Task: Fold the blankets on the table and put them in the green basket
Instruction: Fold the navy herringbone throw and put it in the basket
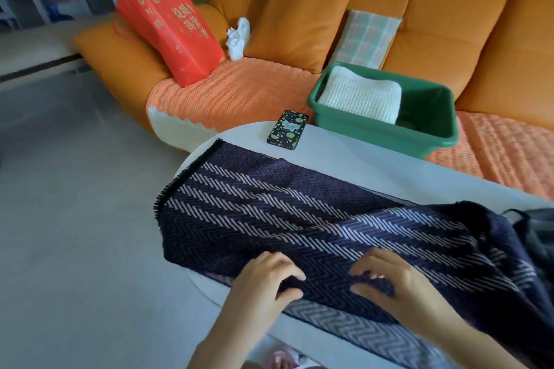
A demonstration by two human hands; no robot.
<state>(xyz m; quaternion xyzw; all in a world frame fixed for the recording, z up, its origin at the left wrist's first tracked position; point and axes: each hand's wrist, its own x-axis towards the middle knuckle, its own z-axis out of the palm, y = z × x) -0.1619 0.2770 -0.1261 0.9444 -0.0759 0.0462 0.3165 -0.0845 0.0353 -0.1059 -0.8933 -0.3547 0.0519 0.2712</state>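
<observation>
A dark navy blanket point(299, 219) with pale zigzag stripes lies spread across the white table point(374, 159), its right end bunched. My left hand point(266, 281) pinches the blanket's near edge between thumb and fingers. My right hand point(389, 281) grips the same edge a short way to the right, fingers curled into the cloth. The green basket point(386, 129) stands on the sofa just behind the table, with a folded white knitted blanket point(362, 94) inside at its left side.
A phone point(287, 129) in a dark spotted case lies at the table's far edge. On the orange sofa point(434, 24) are a red paper bag point(171, 30), a cushion point(296, 18), a white crumpled thing point(238, 39) and a folded plaid cloth point(365, 39). Grey floor lies left.
</observation>
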